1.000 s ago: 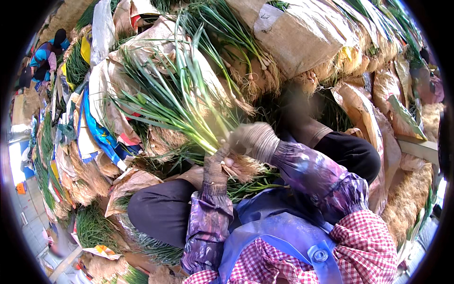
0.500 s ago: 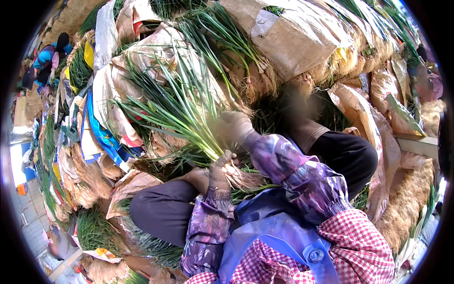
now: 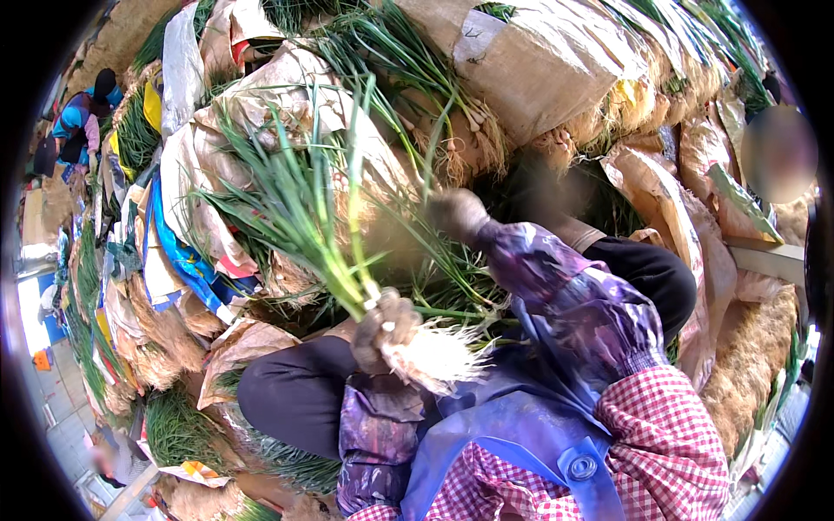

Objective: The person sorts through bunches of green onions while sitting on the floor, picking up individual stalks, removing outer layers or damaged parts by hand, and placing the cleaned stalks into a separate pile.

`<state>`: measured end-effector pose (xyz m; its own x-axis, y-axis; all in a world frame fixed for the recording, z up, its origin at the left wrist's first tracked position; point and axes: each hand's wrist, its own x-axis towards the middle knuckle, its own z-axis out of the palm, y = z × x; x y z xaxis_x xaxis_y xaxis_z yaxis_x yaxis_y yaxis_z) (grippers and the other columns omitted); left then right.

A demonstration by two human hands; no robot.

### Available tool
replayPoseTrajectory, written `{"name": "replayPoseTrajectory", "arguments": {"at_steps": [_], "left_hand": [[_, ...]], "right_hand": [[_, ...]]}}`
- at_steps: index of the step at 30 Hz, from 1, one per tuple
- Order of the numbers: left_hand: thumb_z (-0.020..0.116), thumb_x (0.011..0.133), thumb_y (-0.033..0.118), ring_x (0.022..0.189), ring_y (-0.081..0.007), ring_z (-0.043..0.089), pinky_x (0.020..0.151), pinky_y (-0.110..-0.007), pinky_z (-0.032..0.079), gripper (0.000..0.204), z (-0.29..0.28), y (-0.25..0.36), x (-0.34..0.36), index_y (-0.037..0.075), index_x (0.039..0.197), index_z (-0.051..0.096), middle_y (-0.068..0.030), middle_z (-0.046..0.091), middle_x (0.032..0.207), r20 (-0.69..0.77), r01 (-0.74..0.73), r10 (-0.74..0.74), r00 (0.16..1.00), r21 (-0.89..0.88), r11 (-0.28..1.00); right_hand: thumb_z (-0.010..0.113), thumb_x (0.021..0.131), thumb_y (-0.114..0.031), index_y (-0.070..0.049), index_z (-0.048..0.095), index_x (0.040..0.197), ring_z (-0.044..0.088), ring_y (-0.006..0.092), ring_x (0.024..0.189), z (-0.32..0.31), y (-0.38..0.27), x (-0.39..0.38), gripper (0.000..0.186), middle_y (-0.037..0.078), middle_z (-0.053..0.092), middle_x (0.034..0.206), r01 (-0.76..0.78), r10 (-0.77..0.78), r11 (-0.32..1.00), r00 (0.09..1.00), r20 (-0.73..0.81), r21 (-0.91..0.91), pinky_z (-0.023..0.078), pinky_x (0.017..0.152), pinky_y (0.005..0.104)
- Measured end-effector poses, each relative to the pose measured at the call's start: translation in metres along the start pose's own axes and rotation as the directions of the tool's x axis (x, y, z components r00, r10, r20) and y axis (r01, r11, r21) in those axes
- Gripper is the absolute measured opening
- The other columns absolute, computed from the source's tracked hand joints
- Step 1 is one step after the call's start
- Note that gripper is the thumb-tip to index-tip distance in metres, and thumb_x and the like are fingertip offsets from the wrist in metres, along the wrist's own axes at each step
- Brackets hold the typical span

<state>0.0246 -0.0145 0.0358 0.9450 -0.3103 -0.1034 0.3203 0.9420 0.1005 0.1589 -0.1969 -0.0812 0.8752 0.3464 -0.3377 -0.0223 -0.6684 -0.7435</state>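
Observation:
My gloved left hand (image 3: 387,330), low in the middle, is closed around the white stems of a bunch of green onions (image 3: 326,247). The long green leaves fan toward the upper left, and the pale roots (image 3: 439,354) stick out to the right over my lap. Up and to the right of it, my gloved right hand (image 3: 460,215) is smeared by motion, so its fingers cannot be made out. A green stalk runs close beside it; whether it holds that stalk is unclear. More loose green onions (image 3: 465,278) lie below the right hand, between my knees.
Cloth-wrapped bundles of green onions (image 3: 539,78) are piled in front. A blue sack (image 3: 182,247) stands on the left, and an opened pale sack (image 3: 669,213) on the right. My blue apron (image 3: 495,434) covers my lap. Another person (image 3: 78,122) is at the far left.
My left hand has moved left and slightly down with the bunch, and the roots now spread more openly. My right hand has moved right and up, away from the leaves.

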Motion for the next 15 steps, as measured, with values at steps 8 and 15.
{"name": "replayPoseTrajectory", "arguments": {"at_steps": [8,15], "left_hand": [[0.057,0.088,0.015,0.063,-0.0133,0.043,0.055,-0.024,0.037,0.034,-0.014,-0.001,0.016,0.003,0.118,0.045,-0.005,0.048,0.076,-0.125,-0.023,0.032,0.992,0.073,0.997],[0.06,0.085,0.007,0.112,-0.025,0.052,0.09,-0.038,0.05,0.028,-0.039,0.006,0.007,0.007,0.111,0.049,-0.0121,0.052,0.117,-0.471,0.06,0.112,0.875,0.336,0.94]], "right_hand": [[0.058,0.078,-0.034,-0.011,0.067,0.085,0.064,0.027,0.077,-0.02,-0.017,0.042,0.026,0.011,0.065,0.079,-0.216,0.21,0.908,0.976,-0.056,-0.36,0.051,0.069,0.0401],[0.058,0.081,-0.037,-0.011,0.065,0.09,0.064,0.029,0.075,-0.033,-0.047,0.022,0.028,0.011,0.065,0.081,-0.096,0.092,0.995,0.969,-0.231,-0.008,0.051,0.071,0.038]]}}
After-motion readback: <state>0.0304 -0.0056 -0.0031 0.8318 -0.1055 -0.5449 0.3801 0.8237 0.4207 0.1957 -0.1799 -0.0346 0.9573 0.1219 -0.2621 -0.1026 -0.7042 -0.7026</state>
